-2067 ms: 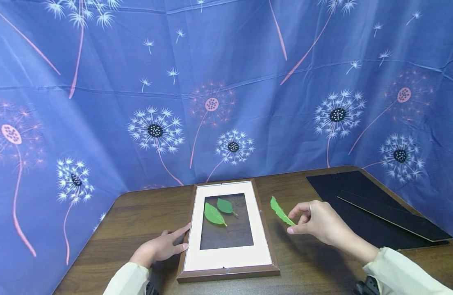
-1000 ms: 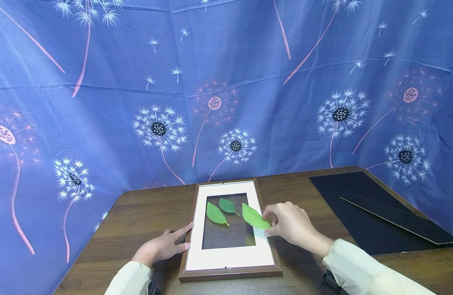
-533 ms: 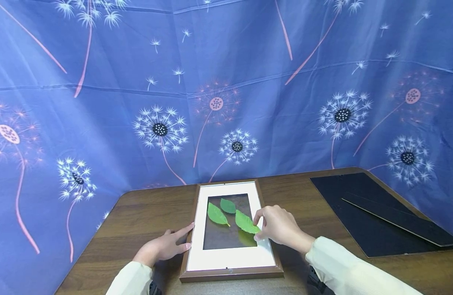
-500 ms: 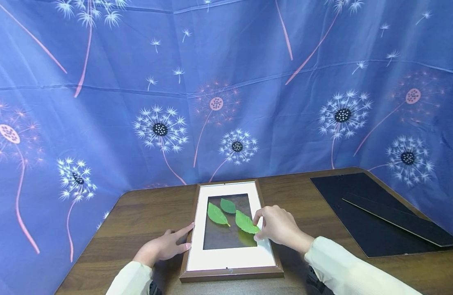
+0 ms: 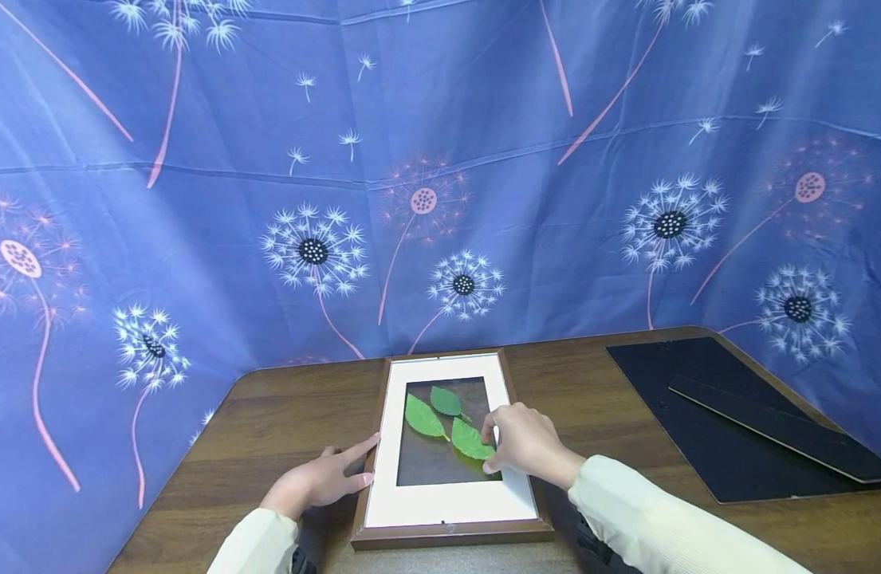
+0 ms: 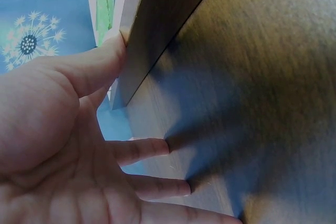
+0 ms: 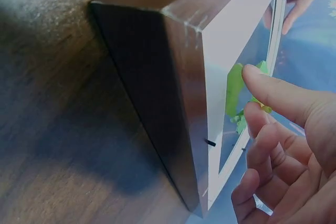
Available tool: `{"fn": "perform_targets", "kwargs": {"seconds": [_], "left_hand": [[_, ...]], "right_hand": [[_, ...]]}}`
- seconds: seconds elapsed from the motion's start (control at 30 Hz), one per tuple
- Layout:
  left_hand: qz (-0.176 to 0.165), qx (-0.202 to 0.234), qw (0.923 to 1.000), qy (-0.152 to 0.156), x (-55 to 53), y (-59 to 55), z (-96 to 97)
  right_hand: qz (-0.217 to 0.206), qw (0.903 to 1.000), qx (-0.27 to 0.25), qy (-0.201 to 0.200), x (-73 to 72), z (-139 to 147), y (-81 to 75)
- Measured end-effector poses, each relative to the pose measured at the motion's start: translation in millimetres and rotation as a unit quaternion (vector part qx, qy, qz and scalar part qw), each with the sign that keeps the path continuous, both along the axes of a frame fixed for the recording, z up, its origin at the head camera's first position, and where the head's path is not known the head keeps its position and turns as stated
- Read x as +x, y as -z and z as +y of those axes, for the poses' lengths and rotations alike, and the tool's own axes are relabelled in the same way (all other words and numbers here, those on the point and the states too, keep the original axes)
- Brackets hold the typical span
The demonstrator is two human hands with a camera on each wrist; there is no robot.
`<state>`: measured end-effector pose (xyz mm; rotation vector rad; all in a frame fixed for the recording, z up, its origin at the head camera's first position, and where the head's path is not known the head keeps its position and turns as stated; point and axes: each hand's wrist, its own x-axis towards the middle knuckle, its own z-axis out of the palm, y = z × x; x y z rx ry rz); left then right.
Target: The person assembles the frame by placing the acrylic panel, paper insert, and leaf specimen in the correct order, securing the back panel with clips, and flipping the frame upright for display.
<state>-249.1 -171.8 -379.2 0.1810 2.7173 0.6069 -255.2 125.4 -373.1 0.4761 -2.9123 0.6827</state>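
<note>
A brown picture frame (image 5: 454,532) with a white mat (image 5: 447,504) lies on the table, its dark window showing in the middle. Inside the window are a light green leaf (image 5: 424,416) at left and a smaller, darker leaf (image 5: 446,401) above it. My right hand (image 5: 528,442) pinches the stem end of a third, bright green leaf (image 5: 470,439) over the window's right part. Whether this leaf touches the surface, I cannot tell. My left hand (image 5: 318,481) rests at the frame's left edge, thumb and index finger touching it; in the left wrist view its other fingers (image 6: 142,148) extend onto the tabletop.
To the right lies a black board (image 5: 670,375), with a narrower black panel (image 5: 777,430) across it. Behind the wooden table (image 5: 289,406) hangs a blue cloth (image 5: 555,263) printed with dandelions.
My right hand has brought the third leaf leftward from beside the frame to over its window, then slightly further left and down. The left hand stays at the frame's left edge.
</note>
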Motion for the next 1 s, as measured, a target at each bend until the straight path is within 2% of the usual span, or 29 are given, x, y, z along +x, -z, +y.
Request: {"fn": "perform_targets", "kwargs": {"seconds": [0.43,0.67,1.0], "left_hand": [[-0.002,0.0,1.0,-0.008,0.9,0.2,0.1],[-0.001,-0.001,1.0,-0.008,0.0,0.3,0.5],[-0.002,0.001,1.0,-0.004,-0.1,0.6,-0.3]], "right_hand": [[-0.047,0.9988,0.0,-0.013,-2.5,-1.9,-0.9],[-0.057,0.998,-0.004,-0.025,-3.4,-0.9,0.0],[-0.051,0.9953,-0.029,-0.077,-6.3,2.8,3.9]]}}
